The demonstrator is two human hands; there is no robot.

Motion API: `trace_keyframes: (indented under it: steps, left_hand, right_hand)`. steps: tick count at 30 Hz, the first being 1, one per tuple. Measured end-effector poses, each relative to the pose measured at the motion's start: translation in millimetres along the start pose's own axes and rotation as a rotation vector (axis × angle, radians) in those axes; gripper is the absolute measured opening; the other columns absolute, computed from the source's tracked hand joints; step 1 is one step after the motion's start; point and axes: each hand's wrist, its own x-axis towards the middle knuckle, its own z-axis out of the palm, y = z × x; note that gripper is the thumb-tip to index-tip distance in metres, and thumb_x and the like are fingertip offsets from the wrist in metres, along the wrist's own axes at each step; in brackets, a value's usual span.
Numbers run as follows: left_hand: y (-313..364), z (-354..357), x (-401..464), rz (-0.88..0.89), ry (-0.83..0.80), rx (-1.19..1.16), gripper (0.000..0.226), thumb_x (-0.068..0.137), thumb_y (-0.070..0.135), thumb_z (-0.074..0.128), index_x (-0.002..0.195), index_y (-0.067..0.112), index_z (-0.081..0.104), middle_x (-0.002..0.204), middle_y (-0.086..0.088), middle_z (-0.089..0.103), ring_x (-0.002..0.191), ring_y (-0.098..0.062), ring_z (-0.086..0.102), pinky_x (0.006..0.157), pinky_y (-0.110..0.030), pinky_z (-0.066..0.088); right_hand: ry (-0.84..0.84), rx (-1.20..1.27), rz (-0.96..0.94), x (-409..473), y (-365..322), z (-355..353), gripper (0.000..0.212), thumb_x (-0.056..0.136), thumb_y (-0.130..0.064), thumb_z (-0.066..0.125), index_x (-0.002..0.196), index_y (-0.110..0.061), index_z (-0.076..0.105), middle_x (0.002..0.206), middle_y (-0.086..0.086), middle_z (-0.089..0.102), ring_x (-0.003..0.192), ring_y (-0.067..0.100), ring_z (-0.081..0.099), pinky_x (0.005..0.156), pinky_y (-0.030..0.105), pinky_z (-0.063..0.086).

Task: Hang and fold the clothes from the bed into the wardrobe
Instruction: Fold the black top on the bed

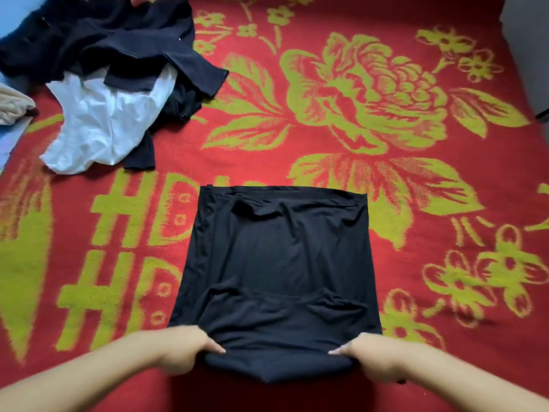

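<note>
Red blanket (386, 203): two hands (190, 352) (371, 356), each grip clenched on one black garment (279, 257).

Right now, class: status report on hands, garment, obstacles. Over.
Left hand and right hand grip the flat black jersey garment's near edge. Dark-and-white clothes pile lies apart, nothing obstructing.

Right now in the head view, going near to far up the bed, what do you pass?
Left hand and right hand gripping the near edge → black garment → white garment → dark clothes pile.
</note>
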Motion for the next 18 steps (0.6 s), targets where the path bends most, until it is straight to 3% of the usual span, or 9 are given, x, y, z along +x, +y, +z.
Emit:
trace_keyframes:
  steps: [2, 3, 5, 7, 10, 12, 15, 16, 18]
  left_hand:
    - [-5, -41, -3, -0.028, -0.024, -0.009, 0.061, 0.076, -0.004, 0.039, 0.125, 0.025, 0.059, 0.123, -0.001, 0.063, 0.105, -0.014, 0.059, 0.064, 0.000, 0.033]
    - [-13, -64, -1, -0.056, 0.001, 0.033, 0.055, 0.073, -0.005, 0.039, 0.116, 0.019, 0.064, 0.113, -0.005, 0.067, 0.095, -0.016, 0.060, 0.061, -0.005, 0.036]
    - [-33, -111, 8, -0.106, 0.117, 0.084, 0.043, 0.069, -0.004, 0.040, 0.098, 0.014, 0.066, 0.095, -0.006, 0.068, 0.089, -0.020, 0.061, 0.072, -0.023, 0.045]
    - [-57, -158, 22, -0.189, 0.307, 0.010, 0.031, 0.072, -0.003, 0.044, 0.091, 0.011, 0.065, 0.088, -0.007, 0.066, 0.086, -0.024, 0.060, 0.072, -0.028, 0.045]
    - [-72, -213, 39, -0.374, 0.816, -0.045, 0.040, 0.085, 0.012, 0.053, 0.124, 0.012, 0.053, 0.118, -0.017, 0.059, 0.106, -0.033, 0.055, 0.091, -0.037, 0.044]
    - [-58, -216, 54, -0.488, 1.035, -0.013, 0.056, 0.092, 0.026, 0.049, 0.144, 0.015, 0.033, 0.139, -0.018, 0.044, 0.127, -0.036, 0.041, 0.105, -0.049, 0.030]
    - [-14, -172, 93, -0.436, 0.987, 0.083, 0.060, 0.097, 0.042, 0.033, 0.151, 0.024, 0.014, 0.159, -0.006, 0.013, 0.146, -0.023, 0.009, 0.114, -0.056, 0.006]
    - [-4, -149, 112, -0.394, 0.968, 0.135, 0.060, 0.097, 0.046, 0.026, 0.151, 0.025, 0.014, 0.159, -0.004, 0.011, 0.147, -0.021, 0.007, 0.114, -0.058, 0.007]
    - [3, -110, 140, -0.347, 0.931, 0.157, 0.063, 0.091, 0.051, 0.023, 0.147, 0.024, 0.032, 0.156, -0.006, 0.025, 0.144, -0.022, 0.023, 0.110, -0.063, 0.019]
  right_hand:
    - [0.047, 0.045, -0.023, -8, 10, -38, 0.057, 0.080, 0.002, 0.040, 0.129, -0.022, 0.055, 0.128, 0.003, 0.061, 0.117, 0.019, 0.056, 0.089, 0.021, 0.040]
    - [0.075, 0.049, -0.010, -10, 20, -60, 0.050, 0.078, 0.000, 0.041, 0.119, -0.020, 0.061, 0.118, 0.003, 0.065, 0.109, 0.018, 0.059, 0.083, 0.022, 0.040]
    - [0.157, 0.043, 0.037, -7, 44, -106, 0.035, 0.077, -0.001, 0.044, 0.100, -0.018, 0.063, 0.098, 0.001, 0.065, 0.093, 0.018, 0.059, 0.072, 0.024, 0.038]
    - [0.299, 0.074, 0.120, 0, 68, -150, 0.030, 0.079, -0.001, 0.046, 0.100, -0.015, 0.062, 0.100, 0.003, 0.064, 0.093, 0.019, 0.057, 0.071, 0.026, 0.039]
    - [0.722, 0.212, 0.371, 19, 89, -190, 0.052, 0.087, -0.005, 0.046, 0.138, -0.017, 0.044, 0.131, 0.009, 0.053, 0.119, 0.028, 0.049, 0.094, 0.034, 0.041]
    - [1.018, 0.205, 0.506, 36, 79, -189, 0.059, 0.091, -0.011, 0.046, 0.147, -0.018, 0.029, 0.145, 0.010, 0.040, 0.135, 0.029, 0.034, 0.110, 0.048, 0.029]
    - [1.055, 0.054, 0.412, 80, 41, -149, 0.058, 0.096, -0.026, 0.045, 0.150, -0.022, 0.023, 0.157, 0.005, 0.019, 0.146, 0.024, 0.011, 0.112, 0.059, 0.015]
    - [1.048, 0.004, 0.350, 97, 28, -133, 0.057, 0.096, -0.032, 0.046, 0.149, -0.023, 0.027, 0.158, 0.005, 0.020, 0.147, 0.025, 0.012, 0.110, 0.063, 0.016]
    - [0.997, -0.015, 0.276, 128, 12, -106, 0.054, 0.095, -0.041, 0.039, 0.147, -0.025, 0.033, 0.157, 0.005, 0.024, 0.146, 0.025, 0.016, 0.107, 0.065, 0.018]
